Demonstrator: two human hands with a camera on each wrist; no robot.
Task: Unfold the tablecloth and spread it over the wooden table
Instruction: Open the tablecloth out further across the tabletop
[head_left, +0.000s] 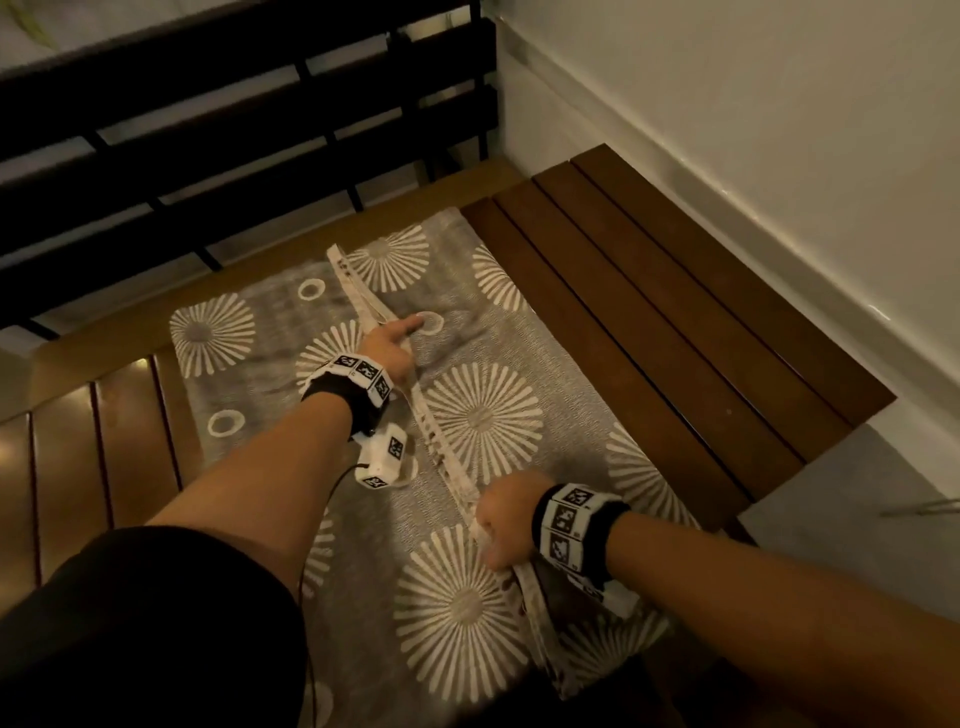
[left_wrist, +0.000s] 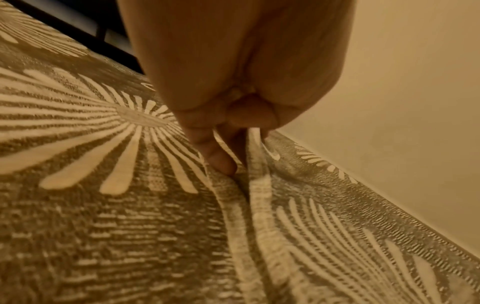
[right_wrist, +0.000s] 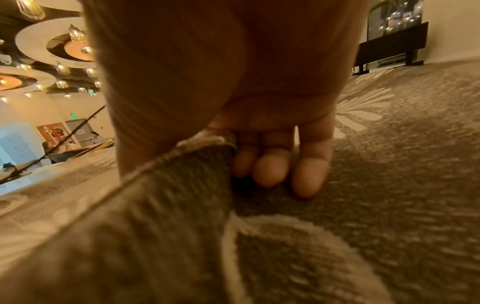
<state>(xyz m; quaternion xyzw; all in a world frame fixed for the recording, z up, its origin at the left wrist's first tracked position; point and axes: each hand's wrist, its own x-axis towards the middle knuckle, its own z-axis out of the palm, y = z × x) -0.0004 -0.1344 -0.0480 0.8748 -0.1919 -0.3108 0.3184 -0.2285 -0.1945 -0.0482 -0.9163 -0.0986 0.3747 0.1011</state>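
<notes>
We see the grey tablecloth (head_left: 467, 415), patterned with white sunbursts and rings, lying partly folded on the slatted wooden table (head_left: 649, 312). Our left hand (head_left: 387, 345) and right hand (head_left: 506, 522) each pinch its pale hemmed edge with curled fingers.

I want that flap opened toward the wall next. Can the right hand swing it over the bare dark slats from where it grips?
Probably yes. The right hand already grips the tablecloth hem, and the dark slats beside it lie bare up to the wall.
</notes>
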